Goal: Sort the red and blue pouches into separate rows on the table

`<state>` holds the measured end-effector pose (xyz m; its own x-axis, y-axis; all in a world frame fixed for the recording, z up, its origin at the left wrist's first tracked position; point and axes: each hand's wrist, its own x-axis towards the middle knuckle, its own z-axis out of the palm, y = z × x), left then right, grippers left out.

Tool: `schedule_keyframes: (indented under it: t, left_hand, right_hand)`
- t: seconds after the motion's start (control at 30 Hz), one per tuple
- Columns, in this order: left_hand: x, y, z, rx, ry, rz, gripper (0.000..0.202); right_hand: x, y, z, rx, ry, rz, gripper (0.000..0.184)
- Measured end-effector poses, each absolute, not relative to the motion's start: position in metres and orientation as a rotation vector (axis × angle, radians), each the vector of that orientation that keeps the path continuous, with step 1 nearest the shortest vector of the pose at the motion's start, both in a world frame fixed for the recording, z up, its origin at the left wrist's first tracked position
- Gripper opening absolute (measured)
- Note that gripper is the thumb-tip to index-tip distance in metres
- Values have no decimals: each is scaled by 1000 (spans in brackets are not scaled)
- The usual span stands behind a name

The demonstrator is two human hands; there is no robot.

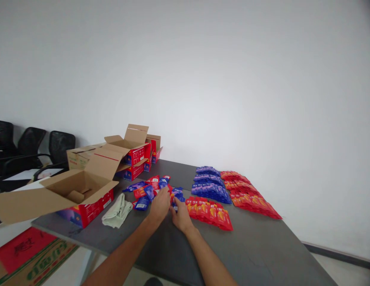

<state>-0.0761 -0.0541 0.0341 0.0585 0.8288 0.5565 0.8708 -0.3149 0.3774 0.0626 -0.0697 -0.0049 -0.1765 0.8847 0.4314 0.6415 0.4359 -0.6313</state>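
Note:
My left hand (161,204) reaches into a loose pile of red and blue packets (141,203) in the middle of the table. Its fingers are drawn together, and the back of the hand hides what they hold, if anything. Close beside it on the right, my right hand (182,217) has its thumb and fingers round the edge of a blue packet (175,206). More blue packets (178,191) lie just beyond its fingertips. An overlapping row of red packets (208,211) starts right beside my right hand.
Overlapping rows of blue packets (210,188) and red packets (250,194) lie toward the right. An open carton (97,204) and a folded pale cloth (117,212) sit on the left of the dark table (247,246). More cartons (137,155) stand behind, by the wall.

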Motion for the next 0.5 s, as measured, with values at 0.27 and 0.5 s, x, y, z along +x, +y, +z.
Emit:
schedule_keyframes:
  t: [0.27, 0.5]
  left_hand:
    - [-52, -33, 39, -2561, -1724, -1969, 13]
    - [-23, -15, 34, -2740, -1811, -2244, 29]
  right_hand:
    - [100, -86, 6, -1193, -1632, 807, 25]
    - [129, -105, 8, -1162, -1563, 874, 33]
